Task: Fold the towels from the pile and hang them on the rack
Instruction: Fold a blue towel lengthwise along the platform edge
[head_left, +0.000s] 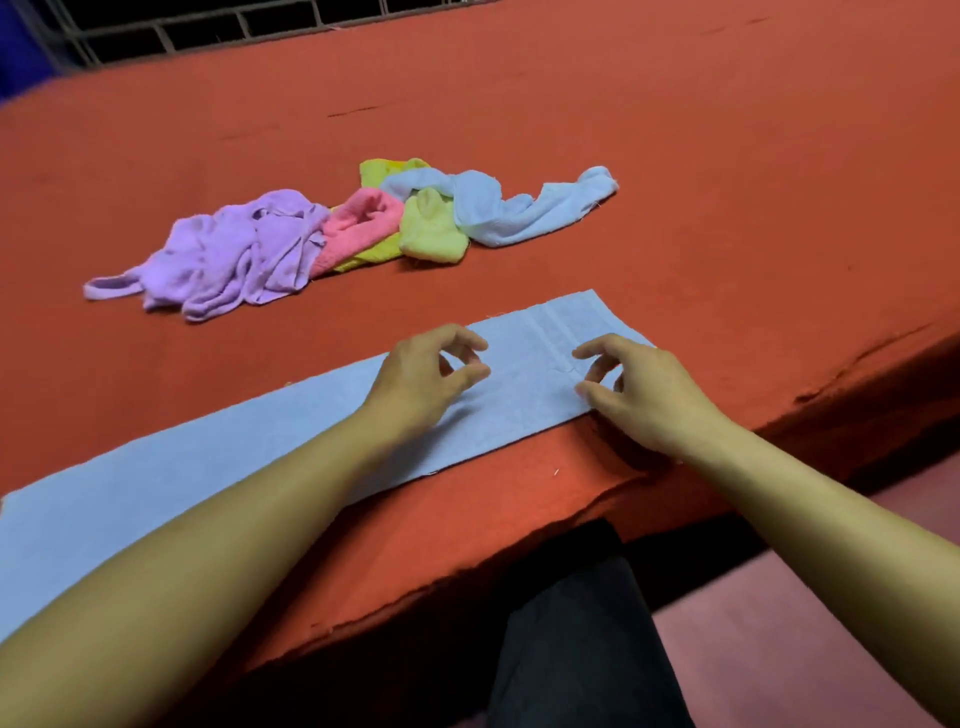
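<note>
Head view: a light-blue towel (291, 431) lies flat along the red table's (675, 182) near edge. Left hand (423, 382) and right hand (641, 395) hover over it — fingers loosely curled, holding nothing (pile (332, 228) lies beyond).

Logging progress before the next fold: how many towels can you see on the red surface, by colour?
Blue: 2, one laid flat under both hands, one crumpled in the pile
Purple: 1
Pink: 1
Yellow: 2 lumps; possibly one towel
Total: 6, if the yellow lumps are separate
</note>
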